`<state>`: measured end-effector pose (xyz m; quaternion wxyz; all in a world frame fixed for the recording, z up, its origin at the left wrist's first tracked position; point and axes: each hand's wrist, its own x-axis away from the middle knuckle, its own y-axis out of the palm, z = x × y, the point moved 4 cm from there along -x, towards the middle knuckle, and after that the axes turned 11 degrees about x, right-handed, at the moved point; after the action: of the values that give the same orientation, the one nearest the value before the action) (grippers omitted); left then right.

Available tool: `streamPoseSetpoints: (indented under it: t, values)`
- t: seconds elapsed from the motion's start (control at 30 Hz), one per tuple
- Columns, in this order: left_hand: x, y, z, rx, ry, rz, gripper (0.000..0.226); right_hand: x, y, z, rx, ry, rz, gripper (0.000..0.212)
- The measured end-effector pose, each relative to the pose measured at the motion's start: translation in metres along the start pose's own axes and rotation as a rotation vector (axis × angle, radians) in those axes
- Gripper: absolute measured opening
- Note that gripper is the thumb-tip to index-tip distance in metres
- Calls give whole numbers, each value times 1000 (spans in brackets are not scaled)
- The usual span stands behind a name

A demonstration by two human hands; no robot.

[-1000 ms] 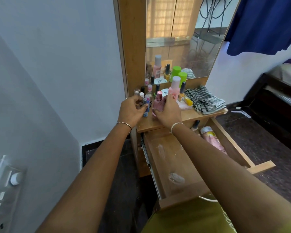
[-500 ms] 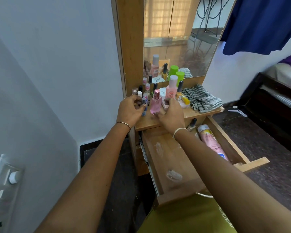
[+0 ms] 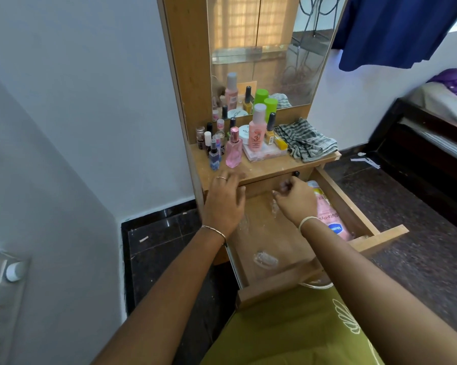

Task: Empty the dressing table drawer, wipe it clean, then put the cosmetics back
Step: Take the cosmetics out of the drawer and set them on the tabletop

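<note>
both hands over the open drawer (image 3: 295, 291) of the dressing table (image 3: 269, 168), cosmetics crowded on the back left of the tabletop.

the right forearm hides part of the pink lotion bottle (image 3: 330, 219) lying along the drawer's right wall, and a dark-capped bottle (image 3: 296, 174) at the drawer's back edge shows only its top. the right hand (image 3: 297, 202) is blurred, fingers curled inward above the drawer's back half; i cannot tell whether it holds anything. the left hand (image 3: 226, 204) is spread flat and empty, fingertips at the tabletop's front edge by the drawer's back left corner. white smears (image 3: 265, 259) mark the drawer floor. a pink perfume bottle (image 3: 234, 150), blue spray bottle (image 3: 214, 158) and nail polishes stand upright near the left edge; a striped cloth (image 3: 306, 139) lies at the right edge.
</note>
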<state>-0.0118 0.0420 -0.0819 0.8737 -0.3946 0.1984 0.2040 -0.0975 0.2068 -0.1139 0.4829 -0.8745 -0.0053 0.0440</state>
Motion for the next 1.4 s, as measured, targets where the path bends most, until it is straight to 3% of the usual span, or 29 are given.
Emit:
streamPoseSetpoints:
  t: [0.1, 0.3, 0.7, 1.13, 1.27, 1.4]
  values:
    - [4, 24, 2, -279, 127, -181, 47, -8, -3, 18, 26, 101, 4, 31]
    - [-2, 32, 5, -472, 151, -223, 51, -23, -3, 24, 50, 137, 5, 29]
    - [-16, 29, 2, -479, 296, -196, 45, -53, 10, 31, 8, 265, 41, 32]
    - [-13, 31, -2, -461, 308, -76, 37, -38, -8, 38, 29, 154, 32, 20]
    - [-14, 31, 0, -453, 256, -74, 18, -26, -25, 31, 13, 46, 66, 18]
    - [-15, 31, 12, -374, 79, -159, 46, -14, -46, 8, -17, -37, 147, 19]
